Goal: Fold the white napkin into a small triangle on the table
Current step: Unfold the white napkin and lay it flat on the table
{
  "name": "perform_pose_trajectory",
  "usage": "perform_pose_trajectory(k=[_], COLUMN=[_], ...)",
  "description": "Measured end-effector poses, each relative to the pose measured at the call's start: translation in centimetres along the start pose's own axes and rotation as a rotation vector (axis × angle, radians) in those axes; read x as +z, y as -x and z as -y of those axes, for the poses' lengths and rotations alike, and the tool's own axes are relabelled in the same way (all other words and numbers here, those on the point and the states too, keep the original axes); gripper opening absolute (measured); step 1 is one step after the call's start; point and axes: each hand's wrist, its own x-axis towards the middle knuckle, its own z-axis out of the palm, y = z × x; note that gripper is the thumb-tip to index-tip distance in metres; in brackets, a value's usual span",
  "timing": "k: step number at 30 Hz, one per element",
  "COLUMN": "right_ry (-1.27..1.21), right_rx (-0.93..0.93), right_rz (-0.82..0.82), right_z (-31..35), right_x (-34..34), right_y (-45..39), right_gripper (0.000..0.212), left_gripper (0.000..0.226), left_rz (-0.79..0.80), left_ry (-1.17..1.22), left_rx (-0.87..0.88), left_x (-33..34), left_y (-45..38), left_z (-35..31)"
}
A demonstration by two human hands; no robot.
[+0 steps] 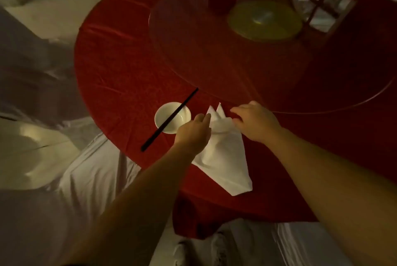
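The white napkin (225,154) lies on the red tablecloth (120,76) near the table's front edge, folded into a long pointed shape with its tip toward me. Two small corners stick up at its far end. My left hand (193,132) pinches the napkin's far left part. My right hand (255,121) holds the far right part, fingers curled over the cloth. The middle of the far end is bunched between both hands.
A small white bowl (171,115) sits just left of the napkin with black chopsticks (169,119) laid across it. A glass turntable (257,55) with a yellow hub (264,20) fills the table's centre. White-covered chairs (90,179) stand to the left and below.
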Motion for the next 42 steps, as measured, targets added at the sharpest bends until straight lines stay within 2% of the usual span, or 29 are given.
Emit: perform_pose_trajectory(k=[4, 6, 10, 13, 16, 19, 25, 28, 31, 36, 42], right_ry=[-0.045, -0.087, -0.131, -0.104, -0.138, -0.169, -0.255, -0.347, -0.397, -0.063, 0.215], right_rx=[0.020, 0.040, 0.031, -0.054, -0.092, -0.117, -0.079, -0.035, -0.014, -0.018, 0.098], right_rz=[0.125, 0.176, 0.273, 0.219, 0.163, 0.128, 0.088, 0.050, 0.079, 0.093, 0.073], right_z=[-1.1, -1.7, -2.5, -2.8, -2.8, -2.8, -2.2, -1.6, -0.8, -1.5, -3.5], right_x=[2.3, 3.4, 4.5, 4.7, 4.1, 2.8, -2.1, -5.1, -8.4, -12.3, -16.5], right_y=[-1.5, -2.2, -3.1, -3.4, -3.2, -2.7, -0.3, 1.1, 3.3, 7.2, 12.9], right_gripper=[0.043, 0.047, 0.052, 0.038, 0.023, 0.009, 0.018, 0.017, 0.016, 0.026, 0.020], left_gripper=[0.060, 0.060, 0.051, 0.036, 0.024, 0.022, 0.030, 0.023, 0.024, 0.025, 0.025], left_rz=[0.102, 0.126, 0.085, 0.015, -0.058, -0.134, -0.304, -0.402, -0.481, -0.557, -0.633], left_ry=[0.037, 0.068, 0.069, 0.012, -0.025, -0.054, -0.071, -0.123, -0.152, -0.115, -0.175], left_rx=[-0.181, -0.216, -0.236, -0.226, -0.200, -0.130, 0.051, 0.119, 0.175, 0.311, 0.476], left_x=[1.5, 2.2, 2.5, 2.3, 1.9, 0.8, -3.7, -6.3, -9.3, -14.1, -18.8], left_y=[-1.2, -1.7, -2.2, -2.1, -1.7, -1.1, 0.5, 0.9, 1.6, 3.0, 5.5], left_z=[-0.4, -0.3, -0.2, -0.4, -0.5, -0.5, -1.2, -2.2, -2.9, -4.0, -5.9])
